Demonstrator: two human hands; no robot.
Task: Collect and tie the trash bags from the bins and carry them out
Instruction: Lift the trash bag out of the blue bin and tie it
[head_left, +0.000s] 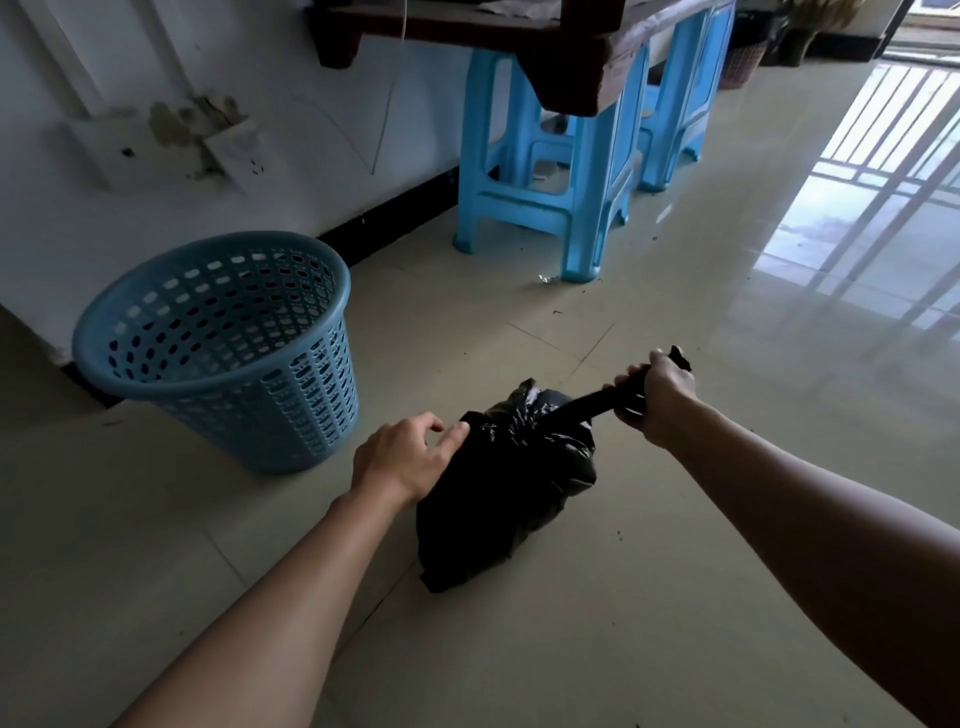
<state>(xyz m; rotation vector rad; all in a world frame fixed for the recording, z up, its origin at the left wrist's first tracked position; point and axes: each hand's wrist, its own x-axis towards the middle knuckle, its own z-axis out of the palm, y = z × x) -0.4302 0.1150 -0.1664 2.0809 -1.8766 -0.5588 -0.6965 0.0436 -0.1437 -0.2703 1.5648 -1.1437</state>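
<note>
A small black trash bag (506, 486) sits on the tiled floor in the lower middle of the head view, its neck gathered and twisted into a strip that runs up to the right. My right hand (657, 395) is closed around that twisted strip and holds it taut. At the bag's upper left edge my left hand (402, 454) rests with its fingers apart, the fingertips touching the plastic. A blue perforated plastic bin (223, 348) stands to the left of the bag with no liner visible inside.
Two light blue plastic stools (550, 171) stand under a dark wooden table (519, 31) along the white wall. A second basket (743, 62) sits at the far end. Small dark specks of dirt lie on the floor. Glossy tiles stretch to the right.
</note>
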